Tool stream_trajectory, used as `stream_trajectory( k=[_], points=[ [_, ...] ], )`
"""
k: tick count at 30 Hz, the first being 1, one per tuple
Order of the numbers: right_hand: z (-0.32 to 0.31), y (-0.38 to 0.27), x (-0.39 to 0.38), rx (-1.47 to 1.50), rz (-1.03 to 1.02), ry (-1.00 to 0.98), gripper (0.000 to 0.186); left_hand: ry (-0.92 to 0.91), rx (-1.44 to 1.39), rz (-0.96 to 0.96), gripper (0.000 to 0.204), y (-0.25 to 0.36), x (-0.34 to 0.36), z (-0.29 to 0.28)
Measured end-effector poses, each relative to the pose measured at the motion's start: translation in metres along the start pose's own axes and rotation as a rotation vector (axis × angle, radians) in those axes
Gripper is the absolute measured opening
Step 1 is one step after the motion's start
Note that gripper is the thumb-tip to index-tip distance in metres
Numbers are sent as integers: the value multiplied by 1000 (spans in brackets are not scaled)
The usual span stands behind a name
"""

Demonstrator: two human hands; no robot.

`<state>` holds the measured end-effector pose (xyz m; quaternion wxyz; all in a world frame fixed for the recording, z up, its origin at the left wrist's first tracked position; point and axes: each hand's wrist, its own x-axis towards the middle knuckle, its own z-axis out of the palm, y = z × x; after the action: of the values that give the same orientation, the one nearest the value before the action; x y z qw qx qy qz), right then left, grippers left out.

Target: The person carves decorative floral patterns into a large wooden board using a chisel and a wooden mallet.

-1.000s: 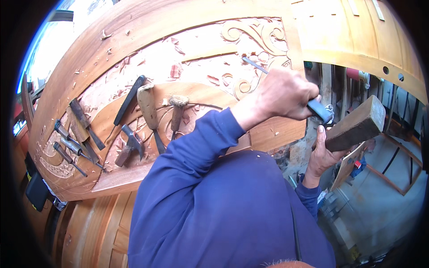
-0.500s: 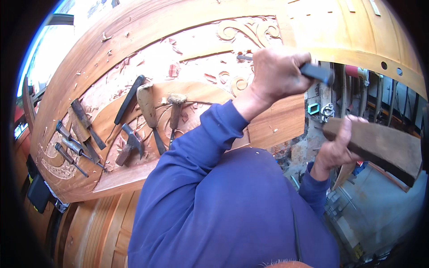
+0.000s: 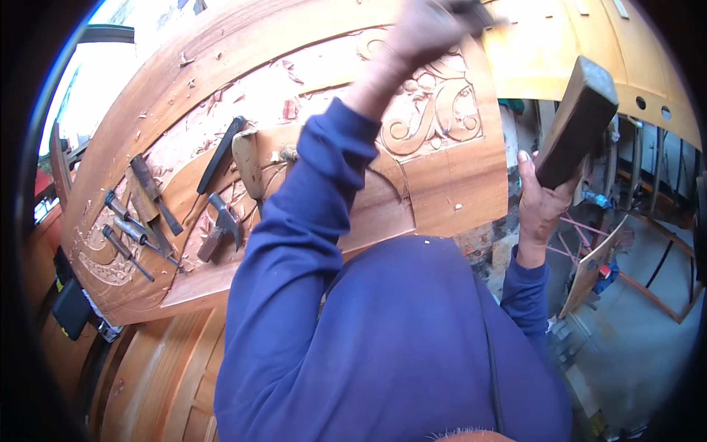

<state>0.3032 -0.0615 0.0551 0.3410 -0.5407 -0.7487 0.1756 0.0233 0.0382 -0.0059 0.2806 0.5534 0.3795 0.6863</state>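
Note:
My left hand (image 3: 423,37), blurred, is up at the far edge of the view, its fingers closed around a chisel (image 3: 475,15); only the dark handle end shows. Below it lies a carved wooden panel (image 3: 456,191) with raised scrolls (image 3: 431,118) and loose shavings. On the right, my right hand (image 3: 543,210) grips a thick wooden block (image 3: 574,121) by its lower end. The block stands tilted upward, off the panel's right edge.
Several chisels (image 3: 132,230) and a black-handled tool (image 3: 221,158) lie on the panel's left part, with a small hammer-like tool (image 3: 224,225). A pale-handled chisel (image 3: 247,162) is partly behind my left sleeve. A yellowish board (image 3: 545,70) stands far right.
My left hand has moved up and away with the chisel, uncovering the scrolls. My right hand has risen, and the block has swung from pointing right to pointing upward.

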Motion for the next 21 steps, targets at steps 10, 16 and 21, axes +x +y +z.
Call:
stream_trajectory(
  k=[10, 16, 21],
  points=[
    [-17, 36, -8, 414, 322, 17, 72, 29, -147, -404, 44, 88, -7, 6],
    [-29, 63, -15, 426, 334, -29, 74, 209, -287, -412, 45, 44, 10, 7],
    [-36, 74, -17, 470, 323, -22, 74, 150, -195, -403, 47, 25, 2, 15]
  ],
)
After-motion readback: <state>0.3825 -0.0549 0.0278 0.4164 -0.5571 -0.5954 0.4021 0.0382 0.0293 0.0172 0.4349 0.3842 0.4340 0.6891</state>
